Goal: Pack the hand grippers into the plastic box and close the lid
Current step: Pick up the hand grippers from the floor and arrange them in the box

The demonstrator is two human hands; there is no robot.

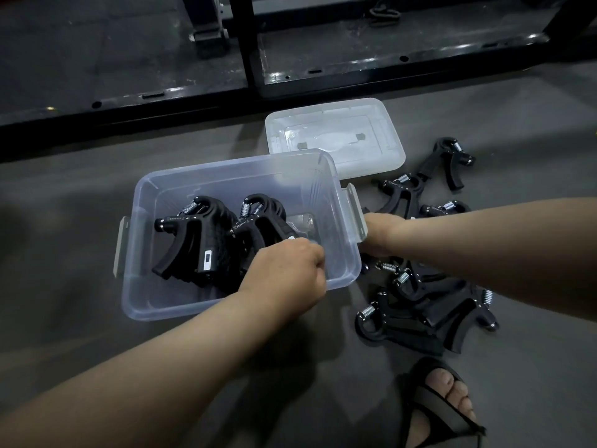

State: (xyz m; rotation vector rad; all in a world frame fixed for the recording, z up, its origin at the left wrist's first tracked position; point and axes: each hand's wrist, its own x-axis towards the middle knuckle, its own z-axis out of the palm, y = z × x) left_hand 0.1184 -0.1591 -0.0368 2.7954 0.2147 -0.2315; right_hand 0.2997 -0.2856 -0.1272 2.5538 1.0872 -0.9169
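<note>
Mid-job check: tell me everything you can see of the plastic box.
The box is clear, bluish plastic, rectangular with rounded corners, open-topped and upright on the floor. A grey latch hangs at each short end. Black hand grippers stand packed in its left part; the right part shows bare bottom. The left hand reaches in over the near rim; the right hand is at its right end, fingers hidden. Its lid lies off, just behind it.

The bare left forearm point(161, 350) reaches forward from the lower left. The left hand point(287, 266) is knuckles-up, fingers curled downward. The right forearm point(484, 240) comes in from the right edge, and the right hand point(379, 234) is bent down at the wrist, its fingers hidden.
</note>
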